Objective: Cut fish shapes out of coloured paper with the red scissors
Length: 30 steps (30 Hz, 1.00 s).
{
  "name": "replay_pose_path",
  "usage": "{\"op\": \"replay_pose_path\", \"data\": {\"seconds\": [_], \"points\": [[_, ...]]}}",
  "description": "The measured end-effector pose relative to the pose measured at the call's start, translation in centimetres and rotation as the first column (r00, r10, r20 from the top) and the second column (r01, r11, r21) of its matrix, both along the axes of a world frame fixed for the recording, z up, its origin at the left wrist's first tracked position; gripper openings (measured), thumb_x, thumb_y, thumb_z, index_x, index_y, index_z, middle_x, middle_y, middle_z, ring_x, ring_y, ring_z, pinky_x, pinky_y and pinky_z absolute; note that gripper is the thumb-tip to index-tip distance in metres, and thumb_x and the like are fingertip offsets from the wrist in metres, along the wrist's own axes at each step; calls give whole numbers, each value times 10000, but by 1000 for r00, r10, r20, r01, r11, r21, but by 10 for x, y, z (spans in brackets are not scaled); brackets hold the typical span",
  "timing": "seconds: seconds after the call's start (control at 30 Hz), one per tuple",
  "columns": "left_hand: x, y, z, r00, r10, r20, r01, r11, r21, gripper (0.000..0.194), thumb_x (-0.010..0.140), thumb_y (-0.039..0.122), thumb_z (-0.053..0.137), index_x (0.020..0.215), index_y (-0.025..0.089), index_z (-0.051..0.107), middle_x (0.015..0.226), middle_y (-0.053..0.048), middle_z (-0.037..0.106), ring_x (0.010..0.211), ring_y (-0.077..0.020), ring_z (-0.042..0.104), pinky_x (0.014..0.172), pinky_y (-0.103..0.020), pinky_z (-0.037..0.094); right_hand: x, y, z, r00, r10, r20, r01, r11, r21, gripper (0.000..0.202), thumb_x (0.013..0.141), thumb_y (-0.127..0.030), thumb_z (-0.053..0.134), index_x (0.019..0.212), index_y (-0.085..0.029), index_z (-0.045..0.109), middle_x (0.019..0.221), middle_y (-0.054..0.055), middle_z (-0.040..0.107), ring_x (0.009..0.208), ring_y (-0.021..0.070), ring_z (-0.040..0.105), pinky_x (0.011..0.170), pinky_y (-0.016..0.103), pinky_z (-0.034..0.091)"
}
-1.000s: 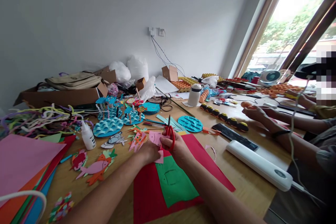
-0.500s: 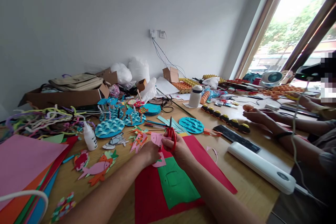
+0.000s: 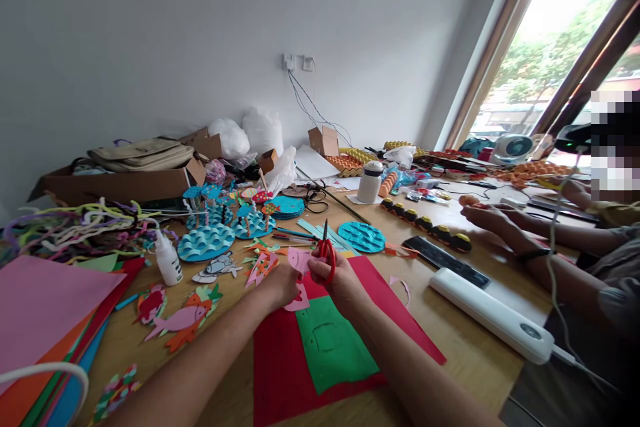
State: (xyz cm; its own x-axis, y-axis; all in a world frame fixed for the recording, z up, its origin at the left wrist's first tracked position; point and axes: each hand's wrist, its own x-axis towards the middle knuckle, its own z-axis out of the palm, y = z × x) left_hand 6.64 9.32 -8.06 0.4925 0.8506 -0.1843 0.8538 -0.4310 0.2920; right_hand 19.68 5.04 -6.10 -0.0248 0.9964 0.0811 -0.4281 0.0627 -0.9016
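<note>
Pinching a piece of pink paper (image 3: 299, 258) in the left hand (image 3: 284, 285), near the far left side of the red sheet (image 3: 277, 368). Gripping scissors (image 3: 327, 249) by the red handles in the right hand (image 3: 340, 283), just beside the pink paper, over the far part of the red sheet, with tips pointing away. Cannot tell surely, because of covering fingers, whether the blades touch the paper. Can see green paper (image 3: 335, 347) with dark drawn lines on the red sheet. Can find, left of the red sheet, a pink paper fish (image 3: 183, 318); beyond it, a blue disc (image 3: 361, 237); to its right, a long white device (image 3: 493, 315).
</note>
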Motion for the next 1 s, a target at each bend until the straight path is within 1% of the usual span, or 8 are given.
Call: {"op": "replay_pose_path", "data": {"seconds": [0.1, 0.2, 0.33, 0.47, 0.63, 0.83, 0.9, 1.0], "points": [[-6, 1, 2, 997, -54, -59, 51, 997, -55, 300, 839, 288, 523, 1116, 174, 533, 1132, -76, 575, 927, -207, 590, 768, -410, 502, 1, 0, 0, 1000, 3, -9, -3, 1000, 9, 302, 549, -246, 737, 737, -172, 512, 526, -73, 445, 460, 77, 400, 469, 220, 289], [-8, -1, 7, 991, -76, -114, 70, 996, -59, 295, 838, 286, 526, 1114, 181, 535, 1133, -75, 574, 930, -206, 589, 768, -405, 502, 2, 0, 0, 1000, 8, -14, -7, 1000, 13, 296, 559, -240, 734, 737, -174, 508, 517, -82, 418, 457, 72, 385, 469, 216, 281], [-2, -2, 11, 985, -65, -159, 68, 998, 12, 300, 836, 284, 530, 1119, 186, 532, 1144, -76, 569, 947, -210, 584, 778, -410, 497, 3, 0, -1, 1000, 4, -9, -4, 1000, 14, 290, 568, -254, 734, 741, -175, 515, 524, -76, 428, 463, 76, 387, 471, 220, 285], [3, -2, 8, 987, -68, -142, 82, 992, 93, 307, 837, 286, 526, 1125, 178, 528, 1147, -79, 567, 946, -212, 584, 781, -419, 496, 3, 1, -2, 1000, -5, -1, 5, 1000, 6, 296, 560, -255, 740, 734, -173, 516, 522, -72, 439, 453, 77, 391, 461, 219, 273], [4, -2, 3, 997, -42, -68, 54, 982, 182, 297, 841, 286, 520, 1118, 179, 533, 1145, -80, 569, 939, -207, 586, 780, -415, 497, 3, 1, 1, 1000, -8, -2, 8, 1000, 3, 311, 539, -252, 750, 719, -174, 508, 513, -75, 427, 452, 76, 383, 461, 220, 269], [-24, 14, 23, 993, 74, 93, -98, 949, 300, 295, 841, 285, 519, 1118, 185, 533, 1155, -79, 564, 955, -210, 580, 792, -420, 491, 5, 0, 5, 998, -55, -8, 56, 998, 17, 326, 563, -279, 738, 755, -187, 491, 530, -73, 427, 452, 72, 376, 460, 216, 264], [-35, 20, 27, 982, 107, 156, -151, 940, 305, 297, 840, 285, 522, 1120, 184, 532, 1155, -79, 564, 956, -212, 579, 792, -421, 491, 5, 0, 5, 998, -60, 6, 60, 998, 20, 317, 575, -281, 731, 764, -187, 494, 534, -69, 439, 453, 73, 381, 461, 215, 271], [-44, 26, 27, 953, 145, 264, -214, 943, 254, 296, 839, 284, 523, 1117, 184, 534, 1152, -78, 566, 953, -211, 581, 790, -419, 492, 4, -1, 4, 997, -60, 50, 59, 998, 20, 309, 583, -291, 729, 756, -183, 498, 526, -60, 462, 451, 84, 399, 456, 220, 280]]}}
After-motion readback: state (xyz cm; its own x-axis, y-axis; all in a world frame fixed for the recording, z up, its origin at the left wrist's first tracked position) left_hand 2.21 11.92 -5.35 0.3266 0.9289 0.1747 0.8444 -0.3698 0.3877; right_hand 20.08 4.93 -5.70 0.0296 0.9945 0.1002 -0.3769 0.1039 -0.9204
